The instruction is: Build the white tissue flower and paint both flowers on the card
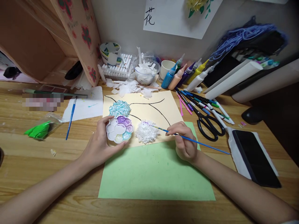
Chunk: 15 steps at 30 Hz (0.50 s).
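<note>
By the cream paper's (161, 116) near edge, left hand (99, 141) gripping a scalloped white palette (119, 128), right hand (185, 141) a blue paintbrush (201, 143), overpressing risked flattening ruffled white-paper petals (147, 133).

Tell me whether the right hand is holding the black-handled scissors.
No, the right hand holds a blue paintbrush, while the black-handled scissors lie apart from it on the wooden table.
</note>
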Motion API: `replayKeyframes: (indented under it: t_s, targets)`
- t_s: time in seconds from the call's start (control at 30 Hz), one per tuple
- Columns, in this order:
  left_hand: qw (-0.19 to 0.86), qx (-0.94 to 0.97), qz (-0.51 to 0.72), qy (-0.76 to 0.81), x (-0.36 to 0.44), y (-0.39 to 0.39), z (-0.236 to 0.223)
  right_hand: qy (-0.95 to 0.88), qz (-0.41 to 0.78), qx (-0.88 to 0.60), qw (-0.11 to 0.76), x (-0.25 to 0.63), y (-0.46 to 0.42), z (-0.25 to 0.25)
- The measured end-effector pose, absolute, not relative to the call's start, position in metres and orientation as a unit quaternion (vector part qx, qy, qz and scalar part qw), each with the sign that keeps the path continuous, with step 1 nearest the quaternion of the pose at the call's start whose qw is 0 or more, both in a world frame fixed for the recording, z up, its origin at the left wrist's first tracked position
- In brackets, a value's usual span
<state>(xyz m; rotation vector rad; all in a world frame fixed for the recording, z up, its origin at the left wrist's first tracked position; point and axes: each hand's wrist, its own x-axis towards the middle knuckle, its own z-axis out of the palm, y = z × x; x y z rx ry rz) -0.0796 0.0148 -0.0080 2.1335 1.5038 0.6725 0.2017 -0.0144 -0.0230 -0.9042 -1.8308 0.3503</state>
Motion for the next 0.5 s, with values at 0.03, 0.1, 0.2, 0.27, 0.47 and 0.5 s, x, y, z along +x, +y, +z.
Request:
replayKeyframes:
  t_s: [0.03,0.1,0.2,0.27,0.47,0.5]
  targets:
    - [0.221,0.772,0.242,0.545,-0.0796,0.0147,-0.0076,-0.762,0.144,-0.368,0.513,0.2018,-0.0144,-0.0232]
    - [0.219,0.772,0.241,0.546,-0.0796,0.0145,-0.0068,-0.769,0.143,-0.360,0.508,0.2019,-0.0142,-0.0236]
    - [0.221,0.771,0.241,0.547,-0.0797,0.0144,-0.0062,-0.768,0.141,-0.373,0.501,0.2020,-0.0137,-0.0239]
    - [0.224,0.770,0.242,0.546,-0.0797,0.0142,-0.0059,-0.757,0.134,-0.382,0.512,0.2021,-0.0136,-0.0238]
    - [0.226,0.771,0.243,0.544,-0.0791,0.0139,-0.0049,-0.769,0.112,-0.363,0.515,0.2019,-0.0145,-0.0221]
    - [0.228,0.771,0.242,0.544,-0.0790,0.0140,-0.0049,-0.770,0.113,-0.369,0.507,0.2018,-0.0145,-0.0219]
